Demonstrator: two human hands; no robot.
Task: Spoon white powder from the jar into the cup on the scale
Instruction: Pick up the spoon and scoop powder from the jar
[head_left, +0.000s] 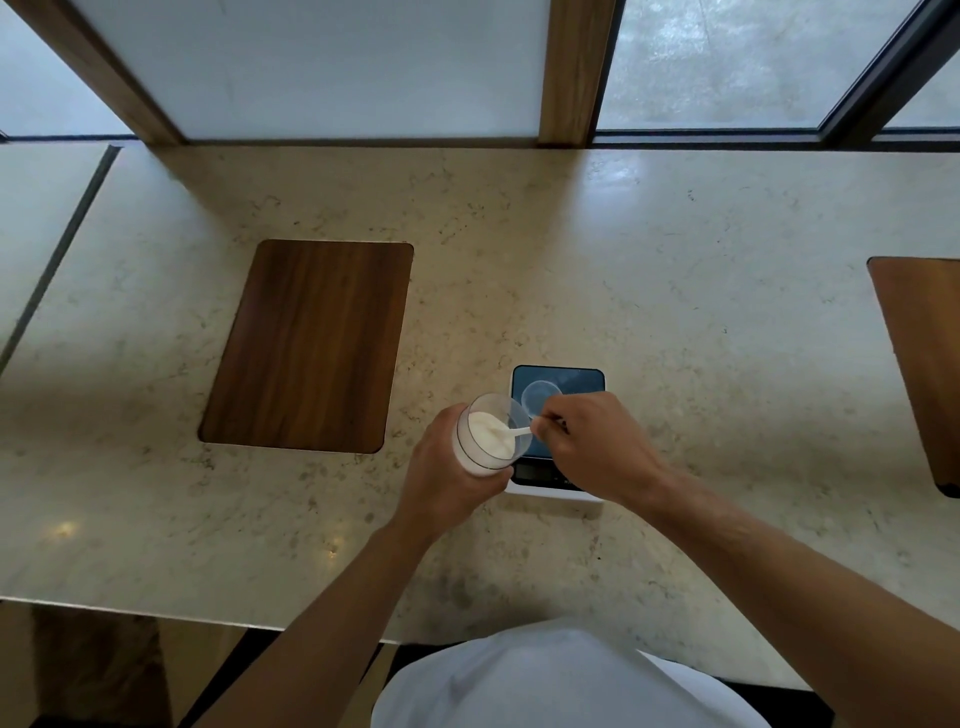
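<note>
Lower centre of the frame: the left hand (447, 467) wraps the tilted jar (485, 434) of white powder (488, 431); the right hand (592, 447) pinches a white spoon (511, 432), bowl dipped in the powder; the clear cup (540, 397) waits on the scale (558, 431) just behind. Scooping stage; next, presumably, a level carry over the cup's rim.

Left hand (441, 467) grip wraps closed; right hand (592, 447) fingertips pinch together.
</note>
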